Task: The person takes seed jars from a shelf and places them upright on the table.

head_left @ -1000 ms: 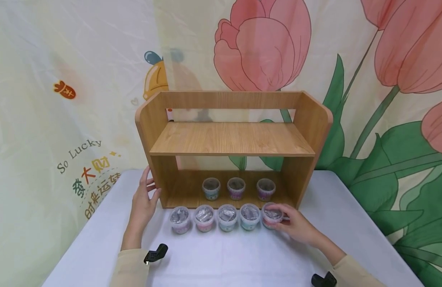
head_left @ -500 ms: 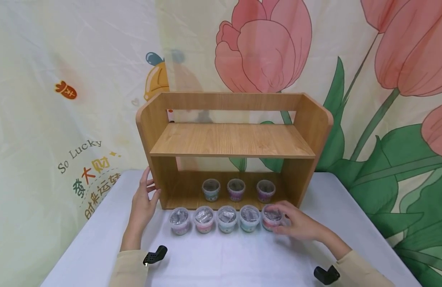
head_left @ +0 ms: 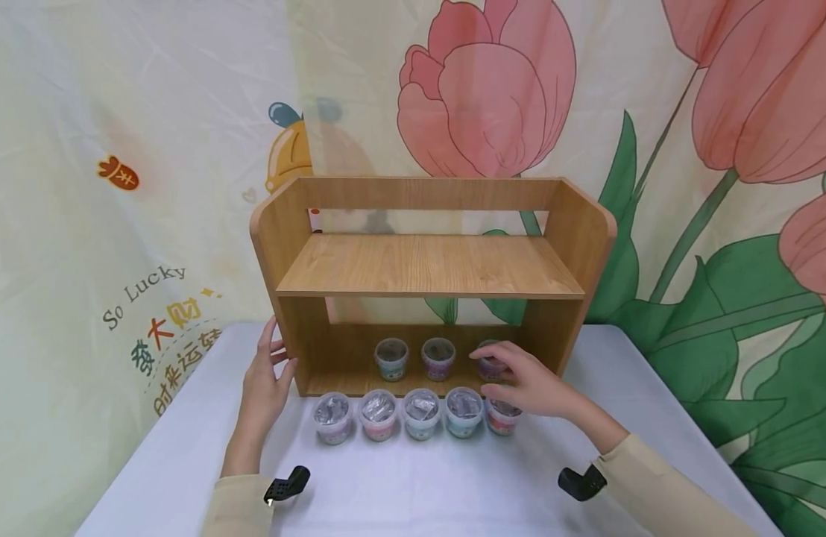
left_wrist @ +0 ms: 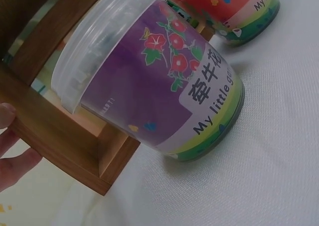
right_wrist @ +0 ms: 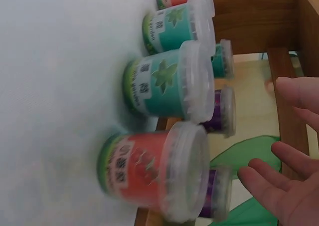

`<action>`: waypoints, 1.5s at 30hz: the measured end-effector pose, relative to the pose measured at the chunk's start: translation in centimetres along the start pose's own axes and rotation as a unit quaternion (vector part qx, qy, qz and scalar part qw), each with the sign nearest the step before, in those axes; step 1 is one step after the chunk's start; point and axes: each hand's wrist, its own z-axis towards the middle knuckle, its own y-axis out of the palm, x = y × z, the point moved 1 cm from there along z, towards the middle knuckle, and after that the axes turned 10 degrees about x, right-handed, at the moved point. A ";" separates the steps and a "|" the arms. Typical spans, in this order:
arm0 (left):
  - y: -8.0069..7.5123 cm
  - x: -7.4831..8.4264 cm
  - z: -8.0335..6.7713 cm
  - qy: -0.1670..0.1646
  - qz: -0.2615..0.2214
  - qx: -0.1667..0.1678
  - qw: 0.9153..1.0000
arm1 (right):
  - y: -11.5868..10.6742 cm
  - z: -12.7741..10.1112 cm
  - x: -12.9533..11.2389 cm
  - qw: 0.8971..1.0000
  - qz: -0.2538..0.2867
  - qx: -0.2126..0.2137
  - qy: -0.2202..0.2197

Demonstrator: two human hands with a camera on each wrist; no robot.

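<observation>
The right hand, fingers spread and holding nothing, hovers above the red cup at the right end of the worktop row, seemingly reaching toward the shelf. The left hand, relaxed, rests against the shelf's side. The cup stands upright, lid up; gripping anything means curling the fingers round it first.

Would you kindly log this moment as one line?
left hand: touches shelf | right hand: open above red cup
</observation>
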 end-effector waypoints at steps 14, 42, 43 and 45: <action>0.2 0.0 0.1 -0.008 -0.001 -0.006 1.000 | 3.0 5.0 -2.4 0.997 0.048 -0.003 0.056; 0.0 -0.1 -0.1 -0.019 -0.016 0.002 1.000 | 12.9 10.9 -3.5 0.996 0.019 0.035 0.075; 0.0 -0.1 -0.1 -0.019 -0.017 0.002 1.000 | 13.1 11.0 -3.6 0.996 0.017 0.033 0.075; -0.1 -0.2 0.0 -0.017 -0.017 0.003 1.000 | 13.4 11.1 -3.6 0.997 0.016 0.028 0.075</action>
